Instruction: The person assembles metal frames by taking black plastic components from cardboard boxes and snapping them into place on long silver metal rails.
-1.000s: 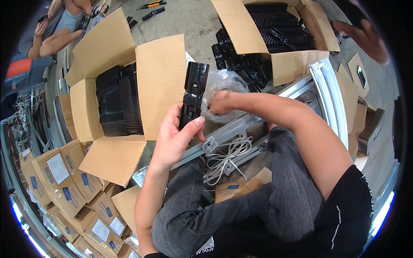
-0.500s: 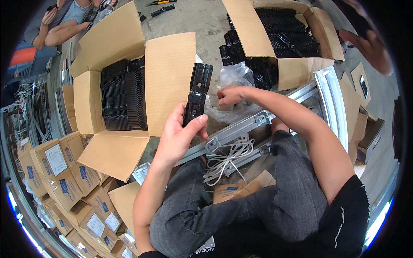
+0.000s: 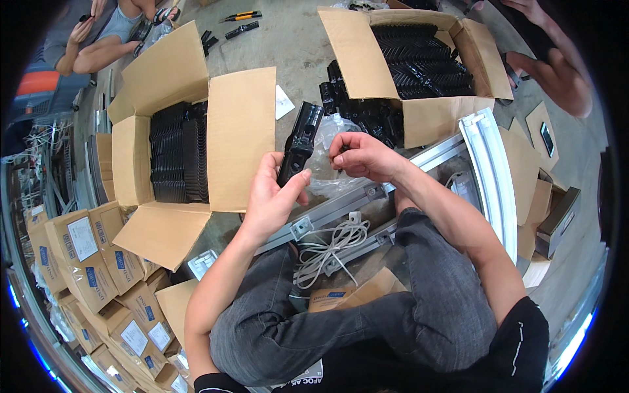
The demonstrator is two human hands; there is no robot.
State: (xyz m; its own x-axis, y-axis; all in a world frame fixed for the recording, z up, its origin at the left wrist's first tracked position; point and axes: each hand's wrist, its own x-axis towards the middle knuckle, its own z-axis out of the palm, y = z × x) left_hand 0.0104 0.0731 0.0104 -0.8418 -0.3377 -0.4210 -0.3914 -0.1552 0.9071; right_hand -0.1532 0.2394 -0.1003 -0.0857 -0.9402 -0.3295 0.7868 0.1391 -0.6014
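Observation:
My left hand (image 3: 272,196) grips the lower end of a black metal bracket (image 3: 304,131), its thumb lying across the front. The bracket is long, channel-shaped and tilted, with its upper end leaning right. Just right of it, my right hand (image 3: 368,157) is closed in a pinch. A small dark piece (image 3: 342,150) shows at those fingertips, too small to name. Under and behind the right hand lies a clear plastic bag (image 3: 321,171). More black brackets (image 3: 377,121) are heaped on the floor beyond it.
Open cardboard boxes of stacked black brackets stand at left (image 3: 241,141) and far right (image 3: 445,108). An aluminium frame (image 3: 488,177) and coiled white cable (image 3: 334,249) lie before my legs. Closed cartons (image 3: 82,255) fill the left. Other people sit at the far left and right.
My right hand has risen from the plastic bag with a small dark piece in its fingertips. The bracket in my left hand has tilted further right. The whole view has shifted.

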